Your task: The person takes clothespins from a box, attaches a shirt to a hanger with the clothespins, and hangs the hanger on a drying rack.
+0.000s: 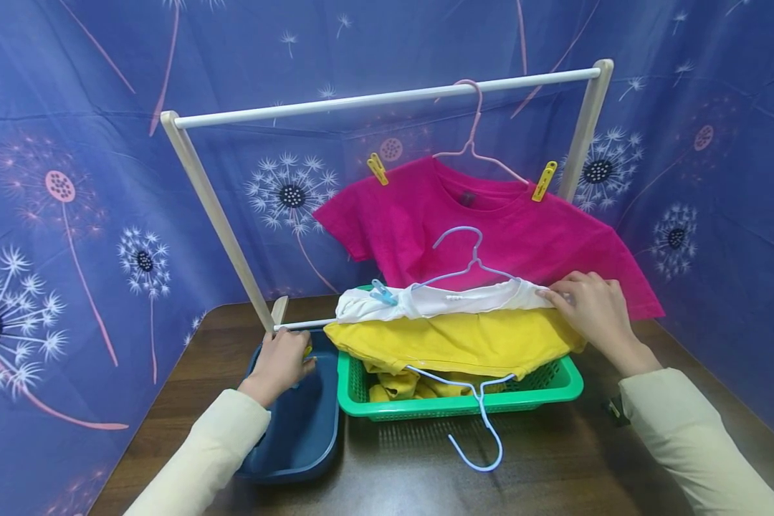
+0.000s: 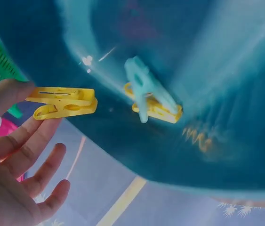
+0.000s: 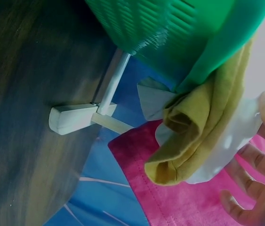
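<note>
A: Where's the white shirt [image 1: 458,299], and what's holding it?

B: It lies over the yellow shirt [image 1: 451,340], across the green basket [image 1: 461,407] on the worktop [image 1: 419,473]. The right hand [image 1: 590,308] pinches its right shoulder. The left hand [image 1: 282,360], at the blue basin [image 1: 303,430], grips a yellow clothespin [image 2: 64,99] between thumb and fingers.

A: So what worries you?

B: The upper hanger [image 1: 474,256], mainly. Only a light blue clip [image 1: 382,292], on the left shoulder, shows on that shirt, so I'd expect the right side to slide off if the hook were lifted now.

A: And the clothespin?

B: It's held by its tail ends. An uneven squeeze could twist it out of the fingers and drop it into the basin.

A: Anything about the yellow shirt?

B: It sits right under the white one, with the lower hanger [image 1: 482,408] at its near edge. A careless pinch could catch both cloths together, or a tug could drag the yellow shirt along. The hook standing against the pink shirt [image 1: 503,236] might snag it too.
</note>
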Demonstrator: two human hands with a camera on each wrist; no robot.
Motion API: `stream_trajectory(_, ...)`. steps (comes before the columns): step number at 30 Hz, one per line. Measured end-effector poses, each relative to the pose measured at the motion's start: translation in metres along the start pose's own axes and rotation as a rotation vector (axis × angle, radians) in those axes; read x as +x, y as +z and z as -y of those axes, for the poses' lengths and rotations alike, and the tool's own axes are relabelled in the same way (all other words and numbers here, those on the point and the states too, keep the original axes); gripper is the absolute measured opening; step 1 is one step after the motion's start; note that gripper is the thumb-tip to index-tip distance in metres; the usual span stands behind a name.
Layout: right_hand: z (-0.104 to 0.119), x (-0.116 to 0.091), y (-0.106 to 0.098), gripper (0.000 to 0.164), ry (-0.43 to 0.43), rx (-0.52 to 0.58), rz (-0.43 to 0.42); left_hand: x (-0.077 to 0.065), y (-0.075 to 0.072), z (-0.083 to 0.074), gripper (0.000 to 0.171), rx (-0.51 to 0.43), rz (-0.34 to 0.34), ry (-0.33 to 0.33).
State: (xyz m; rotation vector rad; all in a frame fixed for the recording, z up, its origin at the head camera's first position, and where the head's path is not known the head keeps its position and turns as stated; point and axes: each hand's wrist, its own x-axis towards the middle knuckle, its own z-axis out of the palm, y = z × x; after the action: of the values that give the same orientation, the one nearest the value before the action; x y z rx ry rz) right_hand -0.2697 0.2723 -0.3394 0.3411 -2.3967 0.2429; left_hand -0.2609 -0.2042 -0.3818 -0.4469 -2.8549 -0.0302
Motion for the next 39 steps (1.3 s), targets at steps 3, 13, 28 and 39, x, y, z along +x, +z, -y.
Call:
stream_trajectory(3,-0.001,0.001,0.0,0.02,0.001,0.001,0.003,0.001,-0.008,0.001,0.025,-0.024,-0.048,-0.013)
stream_trajectory(13,-0.002,0.003,0.004,0.019,0.002,-0.02,0.002,0.008,-0.039,-0.002,0.025,-0.152,-0.175,-0.052)
stream_trajectory(28,-0.001,0.001,0.0,0.028,0.1,-0.025,0.053,0.021,-0.067,-0.024,0.024,-0.219,-0.324,0.014)
stream_trajectory(39,-0.003,0.0,0.002,0.035,0.117,-0.03,0.005,0.031,-0.082,-0.039,0.025,-0.25,-0.423,0.078)
